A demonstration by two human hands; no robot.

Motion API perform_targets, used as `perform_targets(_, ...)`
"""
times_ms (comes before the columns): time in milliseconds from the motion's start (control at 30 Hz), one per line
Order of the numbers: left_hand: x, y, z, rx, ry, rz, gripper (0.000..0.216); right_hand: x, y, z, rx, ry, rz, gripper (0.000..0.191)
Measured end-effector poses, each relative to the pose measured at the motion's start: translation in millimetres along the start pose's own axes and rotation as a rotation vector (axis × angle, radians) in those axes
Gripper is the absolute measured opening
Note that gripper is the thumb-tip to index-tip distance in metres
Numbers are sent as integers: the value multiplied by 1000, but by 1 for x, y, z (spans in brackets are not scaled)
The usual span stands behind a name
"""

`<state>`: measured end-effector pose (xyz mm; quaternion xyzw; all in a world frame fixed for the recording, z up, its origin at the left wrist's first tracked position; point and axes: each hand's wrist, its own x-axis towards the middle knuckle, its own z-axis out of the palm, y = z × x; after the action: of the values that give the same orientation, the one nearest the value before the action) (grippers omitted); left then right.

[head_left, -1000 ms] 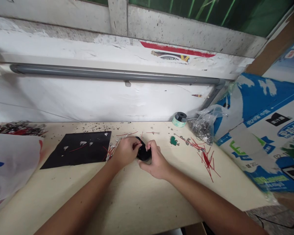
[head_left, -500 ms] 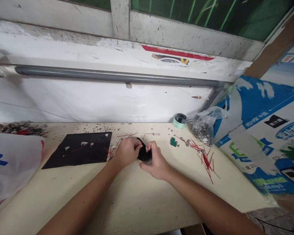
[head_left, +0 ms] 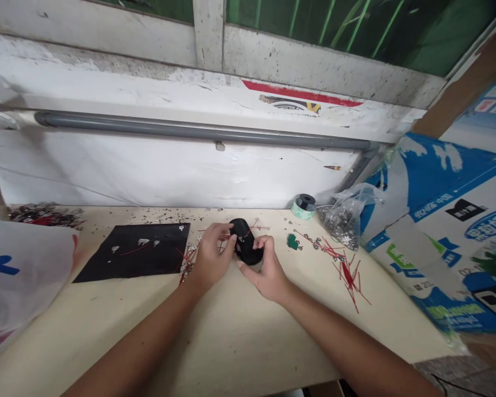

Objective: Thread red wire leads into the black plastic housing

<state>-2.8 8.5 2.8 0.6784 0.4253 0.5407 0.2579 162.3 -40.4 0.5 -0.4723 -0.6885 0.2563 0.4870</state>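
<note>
Your left hand and right hand, half open, seem to hold the black piece for checking; next, keep it steady.

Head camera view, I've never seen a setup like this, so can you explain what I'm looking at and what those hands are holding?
There is no machine here. This is a person's own view, from one camera worn on the head and looking forward and down, so the two arms reaching in from the bottom are theirs. The right hand holds a black oval piece, and the left hand has its fingers against that piece's side. Below them is a pale workbench. On it lie a black sheet with small metal bits, loose red wires, a small green piece, a roll of tape and a clear plastic bag of metal parts. A printed cardboard box stands at the right.
</note>
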Motion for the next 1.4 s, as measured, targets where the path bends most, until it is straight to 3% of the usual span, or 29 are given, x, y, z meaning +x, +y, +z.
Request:
perform_targets(100,3,6,3,-219,98,-267,48,0,-2,0,6,77,-63,45)
perform_targets(167,6,14,3,-374,4,-385,52,0,-4,0,3,78,-89,46)
perform_targets(267,11,25,0,-527,-194,-385,41,0,-6,-1,-23,20,-120,46)
perform_targets(433,13,28,-8,-663,-223,-574,35,-1,-8,-4,88,-48,-144,46)
perform_targets(500,14,27,-12,-730,-234,-692,34,2,-8,-4,304,13,-16,36)
perform_targets(567,15,27,-14,-797,-246,-799,32,7,-6,-4,527,39,209,27)
perform_targets(667,16,27,-14,-839,-276,-909,30,15,-1,-5,697,-87,483,34)
perform_targets(867,13,28,-12,-777,-373,-890,27,21,7,-7,768,-214,574,40)
perform_targets(1067,13,28,-13,-812,-429,-827,34,19,2,-9,639,-194,542,37)
perform_targets(1400,11,27,-10,-846,-451,-809,38,18,-10,-11,610,-178,540,43)
